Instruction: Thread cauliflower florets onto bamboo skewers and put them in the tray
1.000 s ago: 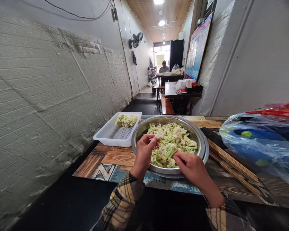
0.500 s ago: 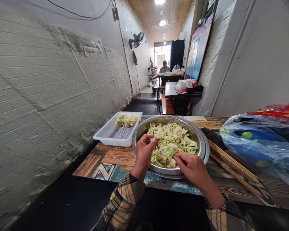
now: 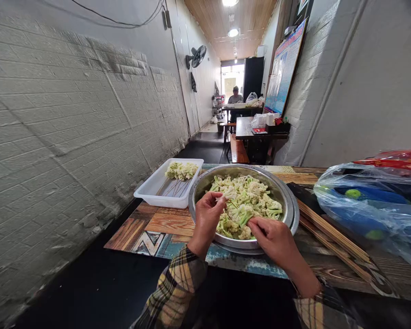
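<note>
A wide steel bowl (image 3: pixel 289 201) full of cut cauliflower florets (image 3: pixel 250 189) stands before me. Over its left side, my left hand (image 3: pixel 208 214) is closed in a pinch on a pale cauliflower piece (image 3: pixel 230 193), partly hidden behind the fingers. At the bowl's front right, my right hand (image 3: pixel 270 235) has thumb and forefinger closed on the green stem of a floret (image 3: pixel 244 216). Whether a thin stick is also in either hand, I cannot make out. A white plastic tray (image 3: pixel 150 194) to the left holds skewered cauliflower (image 3: pixel 181 171), the sticks pointing toward me.
Bundled wooden skewers (image 3: pixel 332 233) lie right of the bowl on the patterned tabletop (image 3: pixel 167 224). Farther right sits a clear plastic bag (image 3: pixel 366 201) with blue and green contents. A brick-patterned wall (image 3: pixel 71 128) runs along the left. Someone (image 3: pixel 235 97) sits at a distant table.
The view has shifted slightly. My left hand's fingers have turned a little and cover more of the pale piece. My right hand stays nearly where it was.
</note>
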Available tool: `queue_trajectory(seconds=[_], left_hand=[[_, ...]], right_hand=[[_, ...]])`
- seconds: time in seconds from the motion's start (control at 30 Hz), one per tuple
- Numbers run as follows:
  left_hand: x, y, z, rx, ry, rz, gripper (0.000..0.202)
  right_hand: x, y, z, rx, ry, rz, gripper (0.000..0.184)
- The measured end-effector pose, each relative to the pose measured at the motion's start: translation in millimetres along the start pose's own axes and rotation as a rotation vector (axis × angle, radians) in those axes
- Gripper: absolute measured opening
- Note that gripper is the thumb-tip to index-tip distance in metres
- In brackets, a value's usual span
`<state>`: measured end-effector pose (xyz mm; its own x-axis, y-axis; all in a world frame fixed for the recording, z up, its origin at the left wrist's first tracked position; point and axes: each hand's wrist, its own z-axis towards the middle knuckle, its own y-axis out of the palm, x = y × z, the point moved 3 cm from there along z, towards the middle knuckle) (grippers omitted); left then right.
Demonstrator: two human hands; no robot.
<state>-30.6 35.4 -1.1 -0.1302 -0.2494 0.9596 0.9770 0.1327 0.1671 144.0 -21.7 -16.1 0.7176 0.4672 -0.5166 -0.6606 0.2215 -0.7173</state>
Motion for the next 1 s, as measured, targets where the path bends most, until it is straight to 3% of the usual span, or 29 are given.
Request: queue_trajectory(seconds=[0.37, 0.7, 1.0], left_hand=[[-0.1, 0.2, 1.8, -0.017, -0.094, -0.139, 0.023], [-0.6, 1.4, 1.5, -0.049, -0.124, -0.127, 0.022], [1.1, 1.6, -1.2, -0.020, -0.050, -0.036, 0.019]], right_hand=[[1.6, 1.9, -0.5, -0.022, 0.002, 0.025, 0.033], [1.5, 2.0, -0.3, -0.013, 0.002, 0.016, 0.034], [0.5, 2.0, -1.5, 0.015, 0.005, -0.012, 0.034]])
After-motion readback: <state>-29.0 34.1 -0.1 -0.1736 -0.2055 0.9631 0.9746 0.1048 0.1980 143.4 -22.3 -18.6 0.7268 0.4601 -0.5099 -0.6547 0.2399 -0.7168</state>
